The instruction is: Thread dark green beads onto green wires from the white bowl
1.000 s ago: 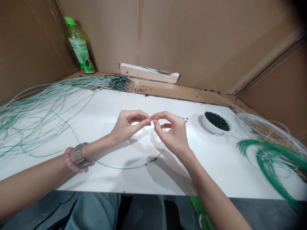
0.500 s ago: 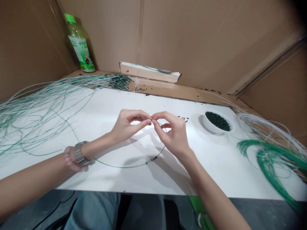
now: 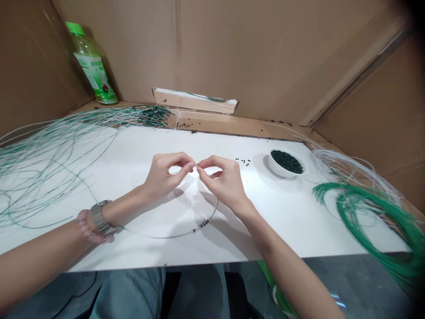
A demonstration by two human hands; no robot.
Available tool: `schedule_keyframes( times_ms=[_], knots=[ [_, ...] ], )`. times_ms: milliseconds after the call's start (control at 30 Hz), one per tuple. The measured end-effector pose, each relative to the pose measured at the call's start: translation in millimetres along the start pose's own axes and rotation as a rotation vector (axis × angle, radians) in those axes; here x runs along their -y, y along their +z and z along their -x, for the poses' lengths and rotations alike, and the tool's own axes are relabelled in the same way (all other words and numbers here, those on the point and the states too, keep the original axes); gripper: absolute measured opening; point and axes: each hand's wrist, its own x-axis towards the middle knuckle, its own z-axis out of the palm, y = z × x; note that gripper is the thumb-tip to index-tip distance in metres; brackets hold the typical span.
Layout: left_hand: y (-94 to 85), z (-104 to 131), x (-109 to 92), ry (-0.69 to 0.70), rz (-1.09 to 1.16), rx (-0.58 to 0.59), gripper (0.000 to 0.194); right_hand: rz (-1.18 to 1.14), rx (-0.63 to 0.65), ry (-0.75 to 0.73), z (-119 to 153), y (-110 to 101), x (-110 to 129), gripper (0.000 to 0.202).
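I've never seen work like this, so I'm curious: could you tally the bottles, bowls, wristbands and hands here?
Bottles: 1, the green-capped bottle
Bowls: 1, the white bowl of dark beads
Wristbands: 2, the silver band and pink bracelet
Hands: 2, the left hand and right hand
Total: 6

I have one thin wire (image 3: 162, 238), pale grey-green, bowed in a loose arc over the near middle of the white surface (image 3: 285, 217). Its right side drops from beneath the right grip (image 3: 223, 179), bends round at the near side, then runs left and slips out of my sight. I see a few small dark beads (image 3: 203, 224) threaded on the arc's near right stretch, bunched together, one sitting just left of the rest. I cannot tell whether they touch the surface.
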Motion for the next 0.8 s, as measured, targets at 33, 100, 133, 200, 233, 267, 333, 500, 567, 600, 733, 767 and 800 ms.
schedule_keyframes(
  times_ms=[33, 100, 133, 200, 233, 267, 333, 500, 567, 600, 733, 767, 800],
  knots=[
    [-0.6, -0.7, 1.5, 0.000, -0.019, -0.009, 0.014, 0.070, 0.030, 0.029, -1.2, -1.6, -1.8, 0.008],
    [-1.3, -2.1, 4.7, -0.002, -0.039, -0.022, 0.012, 0.186, 0.098, 0.080, -3.8, -4.7, -5.4, 0.007],
    [-1.3, -2.8, 6.3, -0.002, -0.052, -0.016, 0.012, 0.192, 0.121, 0.089, -5.1, -5.6, -7.2, 0.008],
    [-0.5, -3.7, 8.9, 0.013, -0.086, 0.011, 0.012, 0.080, 0.115, 0.067, -7.6, -5.2, -10.3, 0.011],
    [0.3, -4.1, 9.9, 0.027, -0.097, 0.026, 0.012, -0.014, 0.102, 0.038, -8.9, -3.9, -11.7, 0.011],
    [1.3, -4.4, 10.7, 0.040, -0.100, 0.036, 0.012, -0.086, 0.078, 0.020, -10.1, -2.1, -13.2, 0.010],
    [3.8, -5.6, 11.8, 0.053, -0.086, 0.039, 0.011, -0.157, 0.032, 0.005, -12.3, 1.7, -16.1, 0.011],
    [14.5, -17.4, 9.0, -0.026, 0.065, 0.012, 0.006, -0.201, -0.090, -0.005, -14.6, 5.8, -18.3, 0.009],
    [22.1, -25.3, 4.0, -0.068, 0.175, -0.015, 0.006, -0.211, -0.174, -0.005, -14.7, 6.1, -17.3, 0.007],
    [26.5, -29.4, 1.0, -0.082, 0.219, -0.031, 0.006, -0.229, -0.222, 0.003, -15.1, 6.2, -17.0, 0.007],
    [43.1, -43.9, -7.3, -0.104, 0.335, -0.037, 0.006, -0.370, -0.388, 0.080, -19.5, 5.7, -18.7, 0.009],
    [46.2, -47.1, -6.8, -0.103, 0.348, -0.033, 0.005, -0.402, -0.418, 0.096, -21.1, 5.3, -19.7, 0.009],
    [48.8, -50.6, -5.1, -0.101, 0.361, -0.031, 0.005, -0.424, -0.443, 0.107, -22.7, 4.9, -20.7, 0.009]
  ],
)
